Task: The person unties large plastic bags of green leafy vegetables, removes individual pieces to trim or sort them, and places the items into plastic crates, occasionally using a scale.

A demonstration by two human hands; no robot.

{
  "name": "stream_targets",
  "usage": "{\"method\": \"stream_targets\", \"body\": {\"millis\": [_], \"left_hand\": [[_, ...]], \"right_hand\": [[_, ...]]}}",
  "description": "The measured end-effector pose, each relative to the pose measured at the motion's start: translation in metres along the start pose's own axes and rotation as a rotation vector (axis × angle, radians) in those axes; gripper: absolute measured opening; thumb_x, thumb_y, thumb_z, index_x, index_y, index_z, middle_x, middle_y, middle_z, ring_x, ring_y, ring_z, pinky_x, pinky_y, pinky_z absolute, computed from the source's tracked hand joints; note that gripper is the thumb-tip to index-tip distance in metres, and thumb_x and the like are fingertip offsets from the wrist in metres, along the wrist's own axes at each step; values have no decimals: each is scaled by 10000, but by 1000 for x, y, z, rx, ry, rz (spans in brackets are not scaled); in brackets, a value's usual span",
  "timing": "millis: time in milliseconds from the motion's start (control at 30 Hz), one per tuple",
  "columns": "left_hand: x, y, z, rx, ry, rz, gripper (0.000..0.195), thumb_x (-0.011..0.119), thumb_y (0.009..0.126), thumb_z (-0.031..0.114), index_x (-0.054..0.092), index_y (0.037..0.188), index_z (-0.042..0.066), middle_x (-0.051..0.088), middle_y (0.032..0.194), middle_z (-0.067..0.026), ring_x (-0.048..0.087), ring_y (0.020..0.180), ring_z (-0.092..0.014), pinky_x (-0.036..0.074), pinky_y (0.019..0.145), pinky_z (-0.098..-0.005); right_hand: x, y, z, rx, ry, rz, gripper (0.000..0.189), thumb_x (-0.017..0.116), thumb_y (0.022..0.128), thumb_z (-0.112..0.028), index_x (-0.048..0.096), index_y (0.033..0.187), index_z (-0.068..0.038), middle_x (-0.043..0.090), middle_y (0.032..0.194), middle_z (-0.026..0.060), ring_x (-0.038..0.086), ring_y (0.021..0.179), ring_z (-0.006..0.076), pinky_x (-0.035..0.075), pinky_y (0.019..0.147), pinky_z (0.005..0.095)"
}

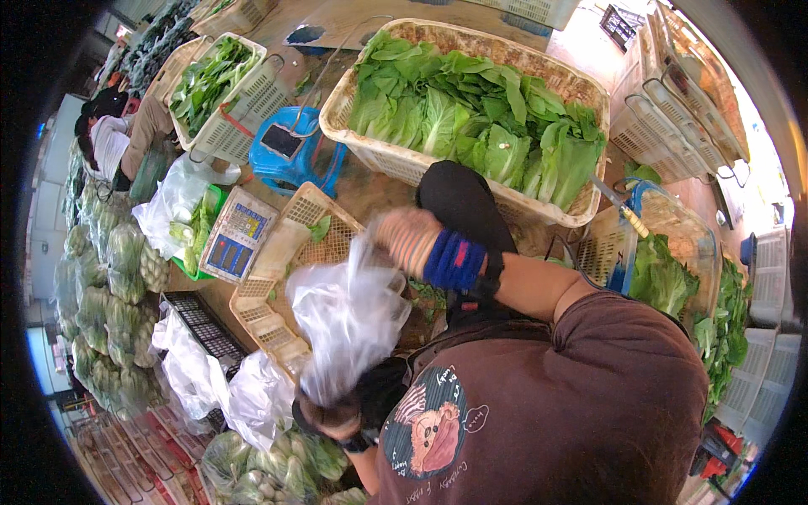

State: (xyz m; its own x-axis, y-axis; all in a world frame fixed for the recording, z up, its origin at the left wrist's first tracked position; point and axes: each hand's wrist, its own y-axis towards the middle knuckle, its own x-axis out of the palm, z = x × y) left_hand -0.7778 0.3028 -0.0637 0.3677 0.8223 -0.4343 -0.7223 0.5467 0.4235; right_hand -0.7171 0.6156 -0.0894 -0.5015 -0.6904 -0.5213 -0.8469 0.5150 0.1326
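Note:
A translucent white plastic bag, blurred by motion, stretches between my two hands over my lap. My right hand, with a blue wristband behind it, is closed on the bag's upper end. At the lower end my left hand grips the plastic, its fingers partly hidden. Whether anything is inside the bag cannot be made out. Just beyond the bag, a shallow cream plastic crate holds a loose leaf. A digital weighing scale stands against that crate's far side.
A large crate of leafy lettuce stands by my right knee. A knife leans at another crate's rim. A blue stool bears a phone. White bags hang over a black crate. Bagged vegetables are stacked near a seated person.

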Motion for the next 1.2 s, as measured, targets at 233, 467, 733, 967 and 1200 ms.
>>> {"method": "stream_targets", "body": {"millis": [233,467,733,967,1200], "left_hand": [[-53,27,51,-870,-368,114,409,634,724,-5,449,1090,-19,529,986,-105,523,940,-198,422,849,-305],[-67,43,-89,-742,-450,303,332,602,773,83,509,1076,-15,544,988,-104,551,867,-209,472,747,-297],[-71,98,-51,-914,-646,586,401,629,747,225,530,1097,56,524,1009,-80,535,813,-200,492,602,-356],[-8,150,78,-253,209,35,365,656,799,205,538,1117,71,538,792,-48,497,609,-154,456,555,-294],[-62,89,-85,-644,955,42,386,668,693,152,574,1067,179,572,987,-175,568,905,-365,465,776,-417]], "right_hand": [[-148,23,114,-291,-596,940,165,564,776,-74,587,935,-39,607,832,100,581,738,231,462,689,324],[-99,-17,34,-148,840,62,151,518,802,-3,580,940,12,601,882,73,567,794,165,460,711,299],[-86,7,-43,81,512,205,405,643,769,-318,544,1071,-68,568,975,116,596,874,252,478,772,355],[10,65,-71,-281,-629,-183,321,537,817,-311,597,1079,-134,581,1112,156,539,1069,272,401,922,446],[-30,104,-40,-295,-326,-9,165,536,808,-139,599,944,-70,628,801,107,597,645,241,497,598,288]]}}
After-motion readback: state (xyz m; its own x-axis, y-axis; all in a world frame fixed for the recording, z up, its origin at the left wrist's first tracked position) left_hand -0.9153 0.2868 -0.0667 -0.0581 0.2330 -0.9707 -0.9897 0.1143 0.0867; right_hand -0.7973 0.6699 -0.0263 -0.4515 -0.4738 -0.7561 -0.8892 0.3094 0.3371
